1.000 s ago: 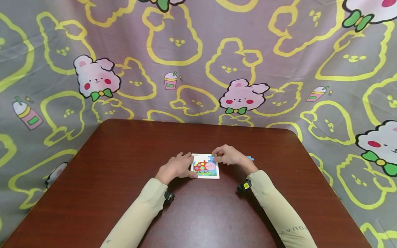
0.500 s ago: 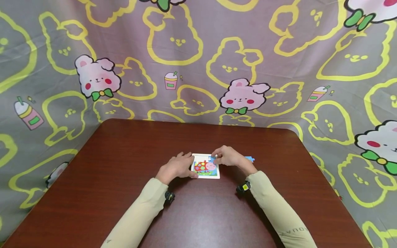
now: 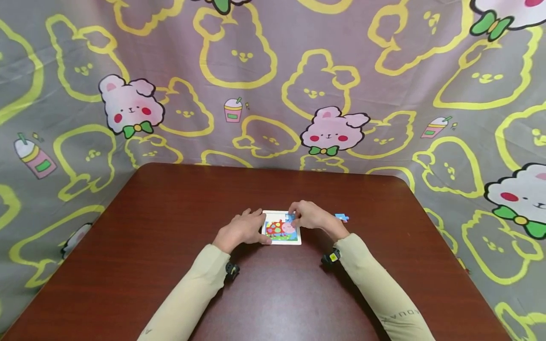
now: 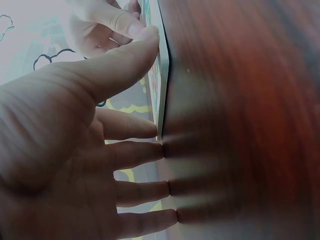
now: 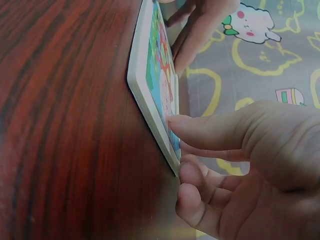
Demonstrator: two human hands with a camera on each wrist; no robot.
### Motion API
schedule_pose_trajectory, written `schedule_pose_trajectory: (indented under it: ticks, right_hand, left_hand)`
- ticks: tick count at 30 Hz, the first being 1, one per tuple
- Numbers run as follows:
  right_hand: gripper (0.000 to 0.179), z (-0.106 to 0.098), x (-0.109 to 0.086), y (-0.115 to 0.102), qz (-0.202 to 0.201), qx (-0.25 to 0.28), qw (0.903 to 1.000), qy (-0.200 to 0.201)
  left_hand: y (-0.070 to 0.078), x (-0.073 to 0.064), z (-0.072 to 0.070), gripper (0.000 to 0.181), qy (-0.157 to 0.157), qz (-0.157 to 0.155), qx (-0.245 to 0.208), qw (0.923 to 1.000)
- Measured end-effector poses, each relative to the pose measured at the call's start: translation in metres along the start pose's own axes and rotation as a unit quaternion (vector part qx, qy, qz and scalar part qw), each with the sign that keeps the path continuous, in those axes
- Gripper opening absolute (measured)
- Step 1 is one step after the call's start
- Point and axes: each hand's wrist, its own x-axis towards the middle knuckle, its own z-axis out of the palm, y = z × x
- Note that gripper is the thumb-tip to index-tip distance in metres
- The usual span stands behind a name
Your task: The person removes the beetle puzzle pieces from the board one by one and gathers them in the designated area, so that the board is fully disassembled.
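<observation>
A white-framed jigsaw puzzle [image 3: 283,243] lies flat on the table, showing a spotted red ladybug with a pink face. Pale bare backing shows along its far left part. My left hand [image 3: 241,229] steadies the left side with straight fingers; in the left wrist view the thumb [image 4: 142,50] rests on the frame edge and the other fingertips touch the table. My right hand [image 3: 313,215] is at the far right corner, fingers curled, thumb and forefinger at a blue jigsaw piece [image 3: 291,217]. The thumb [image 5: 187,127] touches the picture; the forefinger tip is partly hidden.
A loose blue jigsaw piece [image 3: 341,217] lies on the brown table [image 3: 273,298], right of the puzzle beyond my right wrist. A patterned cloth [image 3: 256,94] hangs behind and at both sides of the table.
My right hand has shifted slightly left and its thumb and forefinger have moved a little over the corner. More of the loose blue piece now shows. The left hand stays in place.
</observation>
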Motion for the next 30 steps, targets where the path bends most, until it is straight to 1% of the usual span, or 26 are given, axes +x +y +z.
schedule_pose_trajectory:
  ticks: [9, 15, 23, 30]
  right_hand:
    - [0.032, 0.0007, 0.0, 0.0024, 0.008, 0.0, 1.0, -0.005]
    - [0.031, 0.0022, 0.0, 0.0011, 0.003, -0.004, 1.0, 0.005]
    - [0.03, 0.0041, -0.0025, -0.001, -0.005, 0.003, 0.9998, 0.021]
    - [0.029, 0.0044, -0.0034, -0.0048, -0.009, -0.016, 0.9993, 0.033]
  left_hand:
    - [-0.0018, 0.0003, 0.0003, 0.082, -0.001, 0.002, 0.0, 1.0]
    - [-0.0027, -0.0002, 0.001, 0.081, -0.001, 0.005, -0.003, 1.0]
    - [-0.0033, -0.0003, 0.0029, 0.08, 0.003, 0.01, 0.004, 0.9999]
    - [-0.005, -0.0021, 0.0033, 0.079, 0.005, 0.011, 0.003, 0.9999]
